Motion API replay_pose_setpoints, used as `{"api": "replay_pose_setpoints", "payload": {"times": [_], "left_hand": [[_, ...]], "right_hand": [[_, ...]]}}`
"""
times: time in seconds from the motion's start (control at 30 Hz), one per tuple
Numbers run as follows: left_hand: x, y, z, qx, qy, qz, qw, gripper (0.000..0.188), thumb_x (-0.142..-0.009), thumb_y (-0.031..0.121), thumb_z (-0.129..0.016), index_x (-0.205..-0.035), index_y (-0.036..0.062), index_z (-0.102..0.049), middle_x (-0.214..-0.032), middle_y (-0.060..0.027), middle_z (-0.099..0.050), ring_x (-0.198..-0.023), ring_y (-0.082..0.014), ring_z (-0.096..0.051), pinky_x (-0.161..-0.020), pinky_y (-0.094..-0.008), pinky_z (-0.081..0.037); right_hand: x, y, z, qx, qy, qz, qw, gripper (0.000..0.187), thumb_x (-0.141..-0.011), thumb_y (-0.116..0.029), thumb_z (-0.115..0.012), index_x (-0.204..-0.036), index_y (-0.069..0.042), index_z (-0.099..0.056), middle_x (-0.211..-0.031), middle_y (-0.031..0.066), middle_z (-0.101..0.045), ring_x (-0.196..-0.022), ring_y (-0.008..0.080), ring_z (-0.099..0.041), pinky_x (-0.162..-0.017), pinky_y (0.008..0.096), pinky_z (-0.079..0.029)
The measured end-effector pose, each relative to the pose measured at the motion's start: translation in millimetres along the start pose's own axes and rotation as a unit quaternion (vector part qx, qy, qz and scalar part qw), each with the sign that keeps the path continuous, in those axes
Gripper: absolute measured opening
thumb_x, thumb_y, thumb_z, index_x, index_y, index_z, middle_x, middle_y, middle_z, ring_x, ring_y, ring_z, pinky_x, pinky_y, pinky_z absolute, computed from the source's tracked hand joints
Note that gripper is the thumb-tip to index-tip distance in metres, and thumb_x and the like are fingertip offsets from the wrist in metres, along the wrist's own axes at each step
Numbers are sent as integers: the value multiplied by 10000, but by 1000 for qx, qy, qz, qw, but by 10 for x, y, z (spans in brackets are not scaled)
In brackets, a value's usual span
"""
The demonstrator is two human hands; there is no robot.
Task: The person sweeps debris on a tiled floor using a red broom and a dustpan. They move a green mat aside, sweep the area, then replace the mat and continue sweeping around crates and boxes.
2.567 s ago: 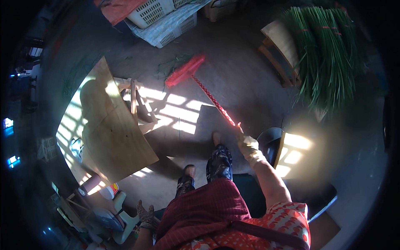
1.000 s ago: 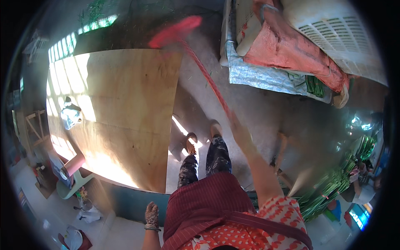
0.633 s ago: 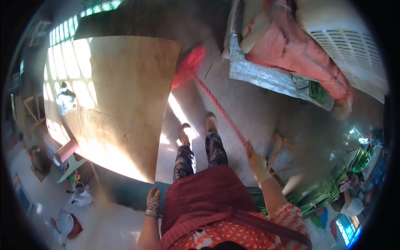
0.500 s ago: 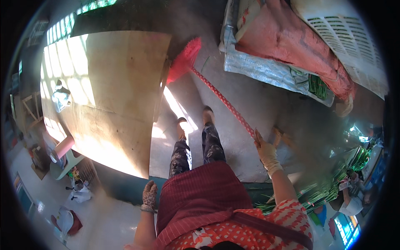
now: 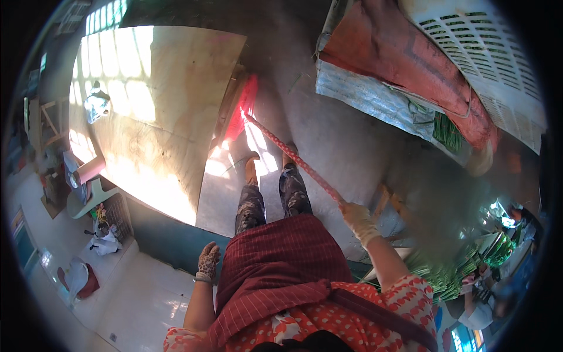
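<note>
My right hand (image 5: 356,218), in a pale glove, grips the upper end of a red-and-white dotted broom handle. The broom (image 5: 296,157) slants away to the far left, and its bright pink-red bristles (image 5: 245,105) rest on the floor against the right side of a wooden-topped table (image 5: 170,138). Part of the bristle head is in the table's shade. At my left side hangs my left hand (image 5: 209,259) in a spotted glove, its fingers loosely curled and nothing seen in them. My feet stand on the grey floor between the table and the broom handle.
On the right, a red cloth (image 5: 404,58) covers a silvery-wrapped stack with green stalks (image 5: 447,132) poking out. A white slotted crate (image 5: 484,56) sits beyond it. More green bundles (image 5: 437,273) and another person (image 5: 476,311) are at lower right. A clear bag (image 5: 97,104) lies on the table.
The broom head has come nearer to me along the table's side, and my right hand has drawn back slightly left and down. My left hand stays at my side.
</note>
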State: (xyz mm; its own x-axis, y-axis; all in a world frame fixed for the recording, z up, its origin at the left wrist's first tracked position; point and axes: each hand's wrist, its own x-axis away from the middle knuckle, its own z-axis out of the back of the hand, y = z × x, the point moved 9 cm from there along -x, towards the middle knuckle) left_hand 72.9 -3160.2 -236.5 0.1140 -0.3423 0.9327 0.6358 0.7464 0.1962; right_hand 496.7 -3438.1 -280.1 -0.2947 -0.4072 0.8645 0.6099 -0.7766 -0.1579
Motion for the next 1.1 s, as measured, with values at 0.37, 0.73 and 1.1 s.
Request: {"api": "replay_pose_setpoints", "payload": {"times": [0.37,0.73,1.1], "left_hand": [[293,642,116,-365,47,-301,880,298,-784,378,-557,-850,87,-552,-765,-1,-531,-669,-114,-497,-572,-263,-385],[-725,84,578,23,-87,-111,990,256,-834,313,-579,-995,118,-537,-632,19,-491,-411,-74,-408,-344,-193,-323],[-951,-45,2252,-55,-55,-202,976,382,-834,381,-512,-1078,89,-542,-787,-33,-571,-564,-143,-507,-508,-321,-438]], "right_hand": [[696,736,890,90,222,-62,969,463,-877,-188,-408,-1327,-255,-321,-855,205,-602,-745,350,-600,-670,450,-480],[1484,158,-857,-225,120,-142,956,397,-884,-398,-351,-1211,-229,-496,-892,190,-627,-810,384,-595,-761,453,-439],[2219,-1206,-1983,-280,224,-172,918,430,-889,-333,-419,-1309,-331,-331,-873,186,-621,-705,391,-600,-589,470,-476]]}}
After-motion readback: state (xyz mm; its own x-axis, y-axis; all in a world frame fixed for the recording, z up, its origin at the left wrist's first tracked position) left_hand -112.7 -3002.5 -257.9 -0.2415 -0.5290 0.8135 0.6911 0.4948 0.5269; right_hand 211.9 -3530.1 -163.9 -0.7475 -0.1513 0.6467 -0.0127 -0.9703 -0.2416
